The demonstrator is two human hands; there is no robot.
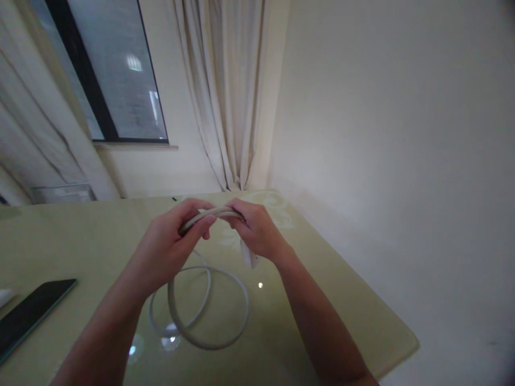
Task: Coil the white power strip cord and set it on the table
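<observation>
A pale grey-white cable (217, 211) is bunched in a short arc between my two hands above the table. My left hand (177, 236) grips the cable's left part, thumb on the near side and fingers behind. Pinching the other end of the arc, my right hand (255, 228) has its fingers closed round the strands. Below that hand hangs a white block-like piece (248, 255), partly hidden; its kind I cannot tell. Loose loops of the same cable droop below my left hand, over the tabletop.
The glossy greenish table (341, 300) has a rounded right corner beside a plain wall (402, 134). A dark flat tablet-like device (36, 311) lies at the left. A small black object (174, 199) rests near the far edge. Curtains (225, 80) and a window (120, 69) stand behind.
</observation>
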